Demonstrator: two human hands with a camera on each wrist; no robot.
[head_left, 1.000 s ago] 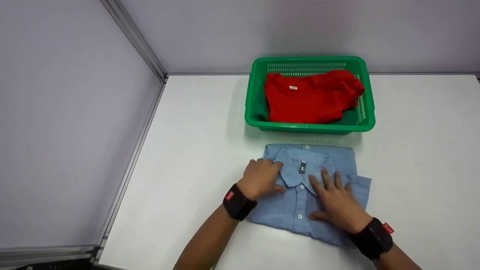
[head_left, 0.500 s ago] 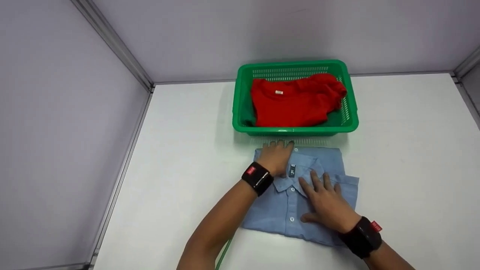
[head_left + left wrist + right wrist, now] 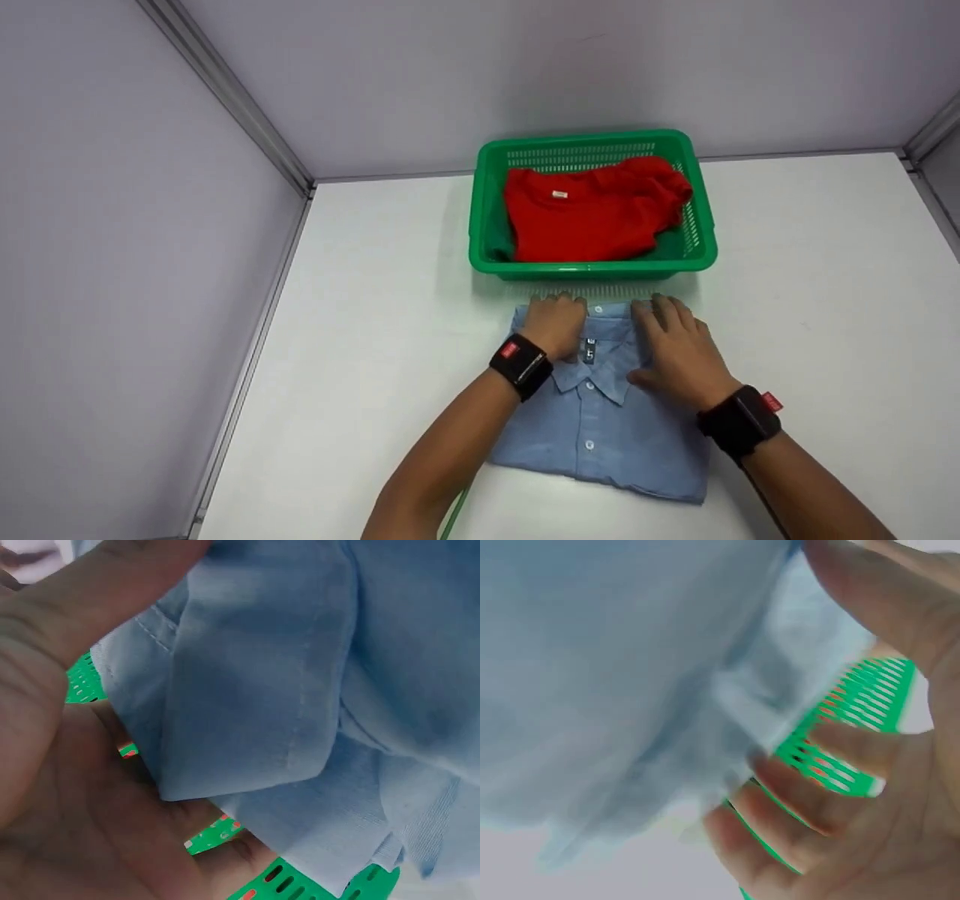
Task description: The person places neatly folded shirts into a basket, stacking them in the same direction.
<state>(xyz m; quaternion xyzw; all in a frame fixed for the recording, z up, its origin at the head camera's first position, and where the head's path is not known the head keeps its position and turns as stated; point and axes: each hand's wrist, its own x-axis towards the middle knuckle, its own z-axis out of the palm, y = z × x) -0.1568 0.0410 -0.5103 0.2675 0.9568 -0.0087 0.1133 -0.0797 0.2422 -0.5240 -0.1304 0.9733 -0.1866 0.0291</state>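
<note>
A folded light-blue button-up shirt (image 3: pixel 622 442) lies collar-up on the white table, with a dark size label (image 3: pixel 590 351) inside its collar. My left hand (image 3: pixel 551 326) grips its far left edge; in the left wrist view the thumb (image 3: pixel 112 585) lies over the cloth and the fingers pass behind it. At the far right edge is my right hand (image 3: pixel 684 356), fingers bent loosely over the border. The right wrist view is blurred: the thumb rests on the cloth and fingertips (image 3: pixel 731 836) stand apart from it, near the edge.
Just beyond the shirt stands a green plastic basket (image 3: pixel 592 268) with a red shirt (image 3: pixel 592 217) inside. Pale partition walls (image 3: pixel 412 82) bound the table at the back and left. A thin green strip (image 3: pixel 454 514) shows beside the left forearm.
My left hand has moved from the collar's left side to the shirt's far edge. My right hand has slid from the chest up to the far right edge. The flap jutting out at right no longer shows.
</note>
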